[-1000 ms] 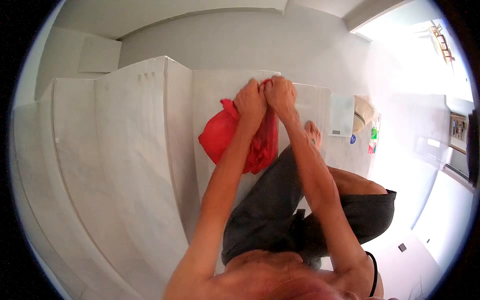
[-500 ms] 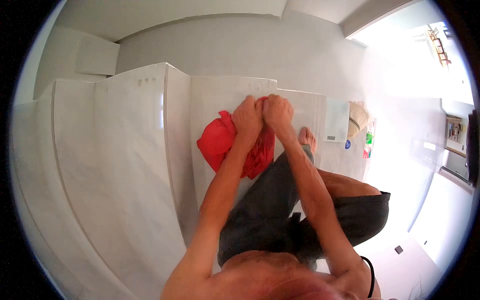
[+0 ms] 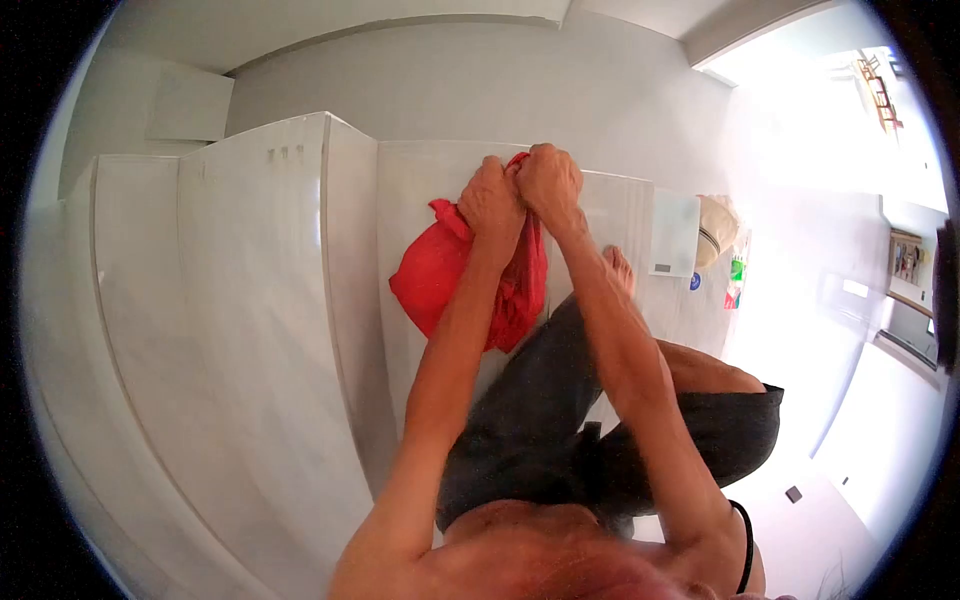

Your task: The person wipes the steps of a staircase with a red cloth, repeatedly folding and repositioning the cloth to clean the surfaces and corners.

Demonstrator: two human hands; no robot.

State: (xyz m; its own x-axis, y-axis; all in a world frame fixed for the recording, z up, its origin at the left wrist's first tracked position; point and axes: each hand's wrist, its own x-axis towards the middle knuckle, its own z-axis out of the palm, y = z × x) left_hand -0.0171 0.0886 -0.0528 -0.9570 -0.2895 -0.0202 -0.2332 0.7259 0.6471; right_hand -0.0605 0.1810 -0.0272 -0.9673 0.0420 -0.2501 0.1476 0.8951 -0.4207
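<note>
Left hand: left hand [image 3: 492, 200] closed into a fist, knuckles up, forearm stretched far out from the body; grip pressed together on the top of the crumpled red bag of thin, glossy material [image 3: 430, 275].
Right hand: right hand [image 3: 548, 182] also fisted, touching the left hand, grip pinching the same gathered top of the bag from the right side.
Bag: hanging below and to the left of both fists, over the white marble steps [image 3: 250, 300]; lower part against the step's face.
Hidden: fingertips of both hands tucked out of sight in the fists; the bag's neck covered by them; right part of the bag behind the left forearm; contents not visible.
Body: dark grey shorts [image 3: 530, 400] over a bent leg, bare foot [image 3: 620, 270] on the floor to the right of the bag; thin black band [image 3: 745, 540] on the right upper arm.
Room: pale grey walls, glossy white floor, strong glare at far right washing out detail there.
</note>
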